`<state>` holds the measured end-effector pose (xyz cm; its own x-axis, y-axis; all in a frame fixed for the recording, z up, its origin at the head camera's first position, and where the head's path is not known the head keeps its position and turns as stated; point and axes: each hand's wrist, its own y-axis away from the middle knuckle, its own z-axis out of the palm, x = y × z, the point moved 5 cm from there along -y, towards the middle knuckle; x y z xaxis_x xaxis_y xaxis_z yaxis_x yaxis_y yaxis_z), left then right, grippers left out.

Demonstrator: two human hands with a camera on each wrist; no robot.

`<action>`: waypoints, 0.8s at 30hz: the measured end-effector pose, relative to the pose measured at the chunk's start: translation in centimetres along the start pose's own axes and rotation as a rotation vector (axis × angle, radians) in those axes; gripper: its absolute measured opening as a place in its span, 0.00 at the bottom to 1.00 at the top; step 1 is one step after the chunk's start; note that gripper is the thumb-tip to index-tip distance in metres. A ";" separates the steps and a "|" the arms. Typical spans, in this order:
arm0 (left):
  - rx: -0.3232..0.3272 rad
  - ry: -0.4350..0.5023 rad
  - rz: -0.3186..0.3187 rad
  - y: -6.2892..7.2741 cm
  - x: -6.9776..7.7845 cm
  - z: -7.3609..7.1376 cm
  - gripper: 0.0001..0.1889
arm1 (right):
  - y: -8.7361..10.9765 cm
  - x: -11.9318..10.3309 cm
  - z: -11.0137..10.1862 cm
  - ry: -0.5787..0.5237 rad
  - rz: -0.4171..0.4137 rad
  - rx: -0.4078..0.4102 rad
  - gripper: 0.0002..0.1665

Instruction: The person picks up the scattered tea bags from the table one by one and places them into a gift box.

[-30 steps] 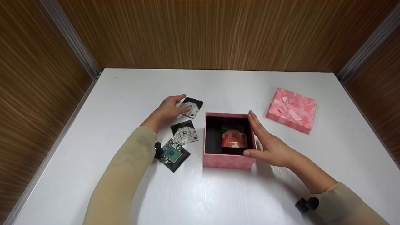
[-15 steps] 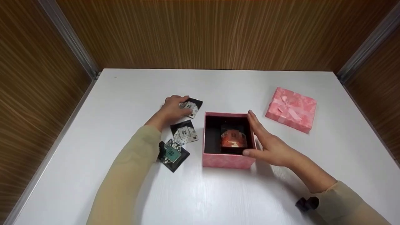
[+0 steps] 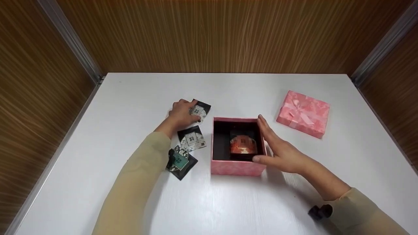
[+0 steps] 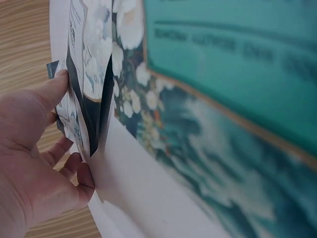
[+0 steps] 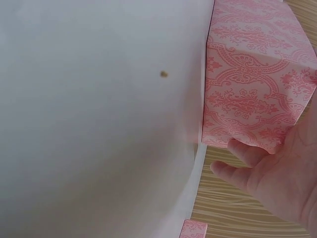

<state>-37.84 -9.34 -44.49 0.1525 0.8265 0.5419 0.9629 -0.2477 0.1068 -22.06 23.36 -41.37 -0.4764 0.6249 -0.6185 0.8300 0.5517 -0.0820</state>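
Observation:
In the head view my left hand point(image 3: 183, 113) pinches a flat black packet with a grey floral label point(image 3: 200, 111) by its left edges, thumb and finger over it. The left wrist view shows the thumb on that packet and the other fingers curled low beside it. A second grey-labelled packet point(image 3: 192, 138) and a green-labelled one point(image 3: 181, 162) lie nearer on the table. My right hand point(image 3: 283, 153) rests along the right side of an uncovered pink box point(image 3: 238, 167), thumb at the near corner, fingers extended toward the far corner. Inside the box lies a red-labelled black packet point(image 3: 243, 145).
A pink lid point(image 3: 304, 114) with a ribbon bow lies at the right back of the white table point(image 3: 238, 205). Wood-grain panels point(image 3: 209, 36) enclose the back and sides. A dark wrist device point(image 3: 320, 212) sits at my right sleeve.
My left hand has shifted slightly right and toward me, its fingers farther over the grey-labelled packet's edges. The right hand and the box have stayed in place.

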 end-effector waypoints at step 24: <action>-0.013 0.133 -0.009 0.5 -0.3 -0.1 0.36 | -0.1 -0.2 -0.1 -0.008 -0.009 -0.007 0.68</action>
<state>-37.45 -9.69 -44.53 0.1120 0.7547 0.6464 0.9610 -0.2478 0.1228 -22.03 23.24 -41.13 -0.4814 0.6154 -0.6242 0.8238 0.5608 -0.0824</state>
